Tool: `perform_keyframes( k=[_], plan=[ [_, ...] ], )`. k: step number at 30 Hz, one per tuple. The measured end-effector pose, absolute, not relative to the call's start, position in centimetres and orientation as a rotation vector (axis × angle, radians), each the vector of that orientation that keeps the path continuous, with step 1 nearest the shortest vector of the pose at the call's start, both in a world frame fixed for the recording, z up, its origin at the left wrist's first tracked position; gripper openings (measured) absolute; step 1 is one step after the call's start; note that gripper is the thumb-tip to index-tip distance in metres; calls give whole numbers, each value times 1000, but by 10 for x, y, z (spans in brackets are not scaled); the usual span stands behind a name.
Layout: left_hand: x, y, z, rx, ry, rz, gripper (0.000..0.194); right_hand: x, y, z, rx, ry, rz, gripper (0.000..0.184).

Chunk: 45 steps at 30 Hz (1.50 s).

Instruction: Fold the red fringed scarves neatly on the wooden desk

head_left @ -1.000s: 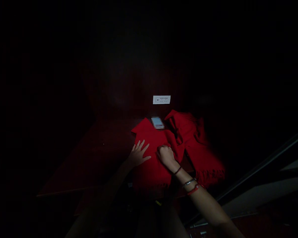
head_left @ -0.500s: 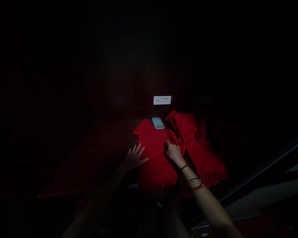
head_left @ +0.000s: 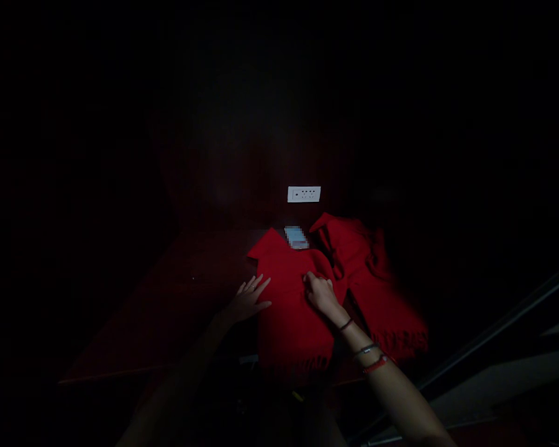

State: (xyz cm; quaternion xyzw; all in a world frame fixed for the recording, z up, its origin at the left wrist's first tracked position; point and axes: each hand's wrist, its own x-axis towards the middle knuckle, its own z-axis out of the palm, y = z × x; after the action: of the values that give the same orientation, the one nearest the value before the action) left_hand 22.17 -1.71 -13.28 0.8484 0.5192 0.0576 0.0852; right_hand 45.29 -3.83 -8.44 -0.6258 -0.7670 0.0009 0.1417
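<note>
A red fringed scarf [head_left: 289, 310] lies over the dark table, its fringe hanging at the front edge. Flat on the scarf's left edge rests my left hand [head_left: 248, 301], fingers spread, a ring on one of them. My right hand [head_left: 321, 293] is closed over the scarf's right half, thumb and fingers drawn together. Whatever sits between those fingertips, if anything, is hidden from me. Bracelets circle the right wrist and forearm. More red fringed cloth [head_left: 363, 261] lies rumpled to the right; I cannot tell whether it joins the scarf.
Behind the scarf lies a flat, blurred-out device [head_left: 297, 237] with a bright face. A white socket panel [head_left: 304, 194] is set in the dark back wall. The table [head_left: 158, 298] extends to the left. At lower right runs a dark slanting rail [head_left: 503, 329]. Most of the surroundings are dark.
My right hand has shifted a little left and down across the scarf. My left hand stays at the left edge, its fingers slightly closer together. The view has tilted slightly up.
</note>
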Motion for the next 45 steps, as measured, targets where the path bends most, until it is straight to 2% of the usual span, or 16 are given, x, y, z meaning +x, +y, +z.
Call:
perform_keyframes(
  k=[4, 12, 20, 23, 25, 29, 32, 35, 40, 42, 45],
  plan=[
    [220, -15, -135, 2527, 1561, 98, 51, 452, -36, -79, -1750, -2126, -16, 29],
    [228, -26, -133, 2553, 1648, 107, 54, 443, -40, -100, -2087, -2114, -33, 26],
    [231, -29, -116, 2460, 1639, 186, 46, 450, -41, -59, -1943, -2373, -125, 24],
    [240, -13, -101, 2490, 1659, 353, 47, 447, -28, -53, -1790, -2331, -167, 38],
    [247, 0, -97, 2543, 1668, 412, 49, 444, -15, -62, -1787, -2335, -66, 51],
    [253, 14, -115, 2484, 1730, 225, 60, 447, 7, -94, -2026, -2387, 353, 68],
    [249, 17, -131, 2438, 1727, 184, 70, 453, 14, -105, -2060, -2379, 430, 74],
    [244, 22, -133, 2378, 1719, 278, 62, 458, 22, -95, -1987, -2346, 345, 67],
    [249, 44, -115, 2340, 1755, 684, 51, 472, 44, -69, -1985, -2115, -188, 37],
    [252, 57, -111, 2346, 1698, 718, 50, 480, 54, -64, -2046, -2056, -194, 36],
    [256, 70, -113, 2371, 1578, 628, 53, 494, 64, -60, -2064, -2135, 6, 32]
  ],
)
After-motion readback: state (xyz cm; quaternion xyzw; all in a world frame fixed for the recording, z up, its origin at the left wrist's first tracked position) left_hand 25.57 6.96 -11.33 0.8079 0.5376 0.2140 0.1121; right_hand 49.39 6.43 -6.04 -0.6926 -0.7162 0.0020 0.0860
